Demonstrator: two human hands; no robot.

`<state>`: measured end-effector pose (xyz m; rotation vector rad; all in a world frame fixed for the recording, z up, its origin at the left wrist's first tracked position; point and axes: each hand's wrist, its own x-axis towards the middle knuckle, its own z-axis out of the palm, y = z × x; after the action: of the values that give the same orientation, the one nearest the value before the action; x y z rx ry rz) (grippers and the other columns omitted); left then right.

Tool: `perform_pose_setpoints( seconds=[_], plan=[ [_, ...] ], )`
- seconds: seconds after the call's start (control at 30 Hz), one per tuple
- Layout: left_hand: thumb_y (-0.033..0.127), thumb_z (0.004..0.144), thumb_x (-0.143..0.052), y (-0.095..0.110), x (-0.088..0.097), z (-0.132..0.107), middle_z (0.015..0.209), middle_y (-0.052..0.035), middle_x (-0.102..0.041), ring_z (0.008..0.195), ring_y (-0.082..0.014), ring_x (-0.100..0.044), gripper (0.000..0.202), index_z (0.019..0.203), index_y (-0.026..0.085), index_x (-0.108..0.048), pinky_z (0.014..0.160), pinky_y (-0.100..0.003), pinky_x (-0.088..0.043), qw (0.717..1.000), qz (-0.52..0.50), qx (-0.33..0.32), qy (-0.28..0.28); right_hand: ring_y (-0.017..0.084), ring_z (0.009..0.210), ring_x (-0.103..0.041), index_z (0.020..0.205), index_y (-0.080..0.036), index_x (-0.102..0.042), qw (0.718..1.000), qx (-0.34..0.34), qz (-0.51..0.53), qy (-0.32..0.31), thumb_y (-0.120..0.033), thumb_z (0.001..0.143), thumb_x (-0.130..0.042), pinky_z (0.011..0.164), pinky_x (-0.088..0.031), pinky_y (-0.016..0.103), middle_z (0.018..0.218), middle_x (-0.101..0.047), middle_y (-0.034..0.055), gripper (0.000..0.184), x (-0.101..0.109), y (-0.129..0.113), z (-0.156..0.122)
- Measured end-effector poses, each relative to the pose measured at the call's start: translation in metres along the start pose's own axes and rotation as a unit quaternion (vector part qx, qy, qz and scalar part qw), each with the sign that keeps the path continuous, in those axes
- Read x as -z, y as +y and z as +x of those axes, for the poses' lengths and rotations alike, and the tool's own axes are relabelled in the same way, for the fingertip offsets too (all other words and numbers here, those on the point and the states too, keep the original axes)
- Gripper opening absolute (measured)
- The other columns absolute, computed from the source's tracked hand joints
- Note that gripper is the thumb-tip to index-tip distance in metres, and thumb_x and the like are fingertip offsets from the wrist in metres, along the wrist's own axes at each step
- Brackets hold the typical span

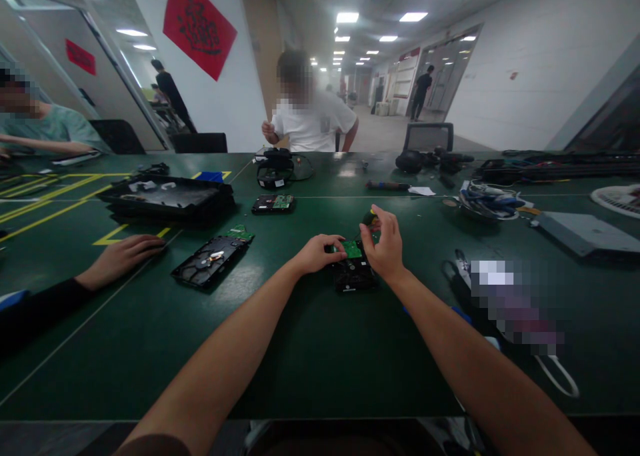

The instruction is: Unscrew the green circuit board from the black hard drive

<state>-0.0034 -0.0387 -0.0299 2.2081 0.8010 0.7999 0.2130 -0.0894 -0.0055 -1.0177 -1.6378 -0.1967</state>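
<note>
A black hard drive (354, 281) with a green circuit board (353, 249) lies flat on the table before me. My left hand (319, 255) grips its left side, with fingertips at the board's edge. In my right hand (386, 244) is a screwdriver (370, 217) with a dark and yellow handle, pinched between thumb and fingers. The handle leans over the far end of the drive; its tip is too small to make out. To the left sits another hard drive (211, 261), a green board sticking out at its far end. Farther back is a third hard drive (273, 204).
Stacked black trays (167, 203) stand at the left, behind a co-worker's hand (123, 257). On the right are a cable bundle (487, 201), a grey metal box (593, 235) and a blurred item with a strap (557, 376). A person (320, 123) sits opposite.
</note>
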Motion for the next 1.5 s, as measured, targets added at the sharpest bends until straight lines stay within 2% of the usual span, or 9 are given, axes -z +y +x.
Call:
perform_pose_setpoints(
  seconds=[0.1, 0.23, 0.4, 0.63, 0.8, 1.03, 1.23, 1.4, 1.5],
  plan=[
    [0.032, 0.083, -0.077, -0.0006, -0.0004, -0.0002, 0.129, -0.0097, -0.071, 0.124, -0.0269, -0.064, 0.013, 0.089, 0.021, -0.076, 0.113, -0.044, -0.040, 1.000, -0.001, 0.002, 0.000, 0.027, 0.106, -0.063, 0.150, -0.027, -0.040, 1.000, 0.001, -0.003, 0.008, -0.028, 0.095, -0.060, 0.086, -0.063, 0.048, 0.130, -0.055, 0.0141, 0.058, 0.0000, 0.0002, 0.0001],
    [0.031, 0.083, -0.077, -0.0006, -0.0005, 0.0000, 0.129, -0.0089, -0.071, 0.124, -0.0266, -0.064, 0.012, 0.090, 0.021, -0.076, 0.113, -0.044, -0.041, 1.000, 0.002, 0.001, -0.001, 0.028, 0.109, -0.063, 0.153, -0.028, -0.036, 1.000, 0.007, -0.006, -0.004, -0.025, 0.098, -0.054, 0.091, -0.061, 0.052, 0.132, -0.055, 0.0145, 0.058, -0.0001, -0.0004, 0.0007],
    [0.031, 0.083, -0.077, 0.0005, -0.0003, 0.0000, 0.129, -0.0088, -0.071, 0.124, -0.0267, -0.064, 0.012, 0.089, 0.021, -0.076, 0.114, -0.044, -0.040, 1.000, 0.003, 0.004, 0.001, 0.026, 0.101, -0.064, 0.150, -0.027, -0.039, 1.000, -0.006, -0.002, 0.007, -0.029, 0.095, -0.060, 0.083, -0.063, 0.047, 0.128, -0.055, 0.0137, 0.058, -0.0010, -0.0004, 0.0001],
    [0.032, 0.083, -0.077, -0.0014, -0.0007, 0.0008, 0.127, -0.0086, -0.072, 0.124, -0.0268, -0.064, 0.012, 0.089, 0.022, -0.077, 0.113, -0.043, -0.040, 1.000, -0.004, -0.004, 0.002, 0.026, 0.103, -0.065, 0.153, -0.027, -0.034, 1.000, 0.000, -0.004, -0.005, -0.027, 0.098, -0.054, 0.089, -0.061, 0.050, 0.131, -0.057, 0.0144, 0.059, -0.0026, 0.0018, -0.0014],
    [0.032, 0.083, -0.077, -0.0010, -0.0003, 0.0001, 0.130, -0.0087, -0.070, 0.124, -0.0271, -0.064, 0.012, 0.090, 0.021, -0.077, 0.114, -0.044, -0.040, 1.000, 0.005, 0.005, 0.001, 0.025, 0.099, -0.063, 0.148, -0.027, -0.040, 1.000, 0.002, -0.010, 0.001, -0.029, 0.095, -0.061, 0.082, -0.063, 0.046, 0.122, -0.057, 0.0123, 0.057, -0.0002, -0.0004, -0.0004],
    [0.032, 0.083, -0.078, -0.0008, -0.0003, -0.0004, 0.130, -0.0094, -0.070, 0.123, -0.0272, -0.065, 0.013, 0.090, 0.021, -0.076, 0.113, -0.044, -0.041, 1.000, 0.004, 0.002, 0.002, 0.026, 0.103, -0.065, 0.154, -0.027, -0.033, 1.000, 0.007, 0.000, -0.008, -0.023, 0.098, -0.054, 0.092, -0.060, 0.049, 0.128, -0.057, 0.0136, 0.061, -0.0006, -0.0015, -0.0002],
    [0.032, 0.083, -0.077, -0.0023, -0.0007, 0.0007, 0.131, -0.0096, -0.070, 0.124, -0.0273, -0.065, 0.013, 0.090, 0.021, -0.076, 0.113, -0.043, -0.040, 1.000, -0.001, 0.000, -0.002, 0.027, 0.108, -0.063, 0.150, -0.028, -0.040, 1.000, 0.010, -0.009, -0.003, -0.027, 0.096, -0.060, 0.088, -0.062, 0.049, 0.128, -0.058, 0.0127, 0.058, -0.0006, 0.0013, -0.0005],
    [0.033, 0.084, -0.077, -0.0015, 0.0002, 0.0002, 0.130, -0.0089, -0.070, 0.124, -0.0271, -0.064, 0.013, 0.090, 0.021, -0.076, 0.113, -0.043, -0.041, 1.000, 0.002, -0.002, -0.004, 0.027, 0.106, -0.066, 0.154, -0.027, -0.033, 1.000, 0.010, -0.001, -0.004, -0.025, 0.097, -0.057, 0.090, -0.062, 0.049, 0.133, -0.057, 0.0145, 0.062, -0.0029, 0.0029, -0.0016],
    [0.032, 0.084, -0.077, -0.0016, 0.0002, 0.0002, 0.131, -0.0086, -0.070, 0.124, -0.0266, -0.064, 0.012, 0.090, 0.021, -0.076, 0.113, -0.043, -0.041, 1.000, 0.001, -0.004, -0.003, 0.027, 0.105, -0.065, 0.154, -0.028, -0.034, 1.000, 0.007, -0.004, -0.004, -0.025, 0.096, -0.058, 0.088, -0.062, 0.049, 0.132, -0.057, 0.0142, 0.063, -0.0029, 0.0031, -0.0016]
  ],
)
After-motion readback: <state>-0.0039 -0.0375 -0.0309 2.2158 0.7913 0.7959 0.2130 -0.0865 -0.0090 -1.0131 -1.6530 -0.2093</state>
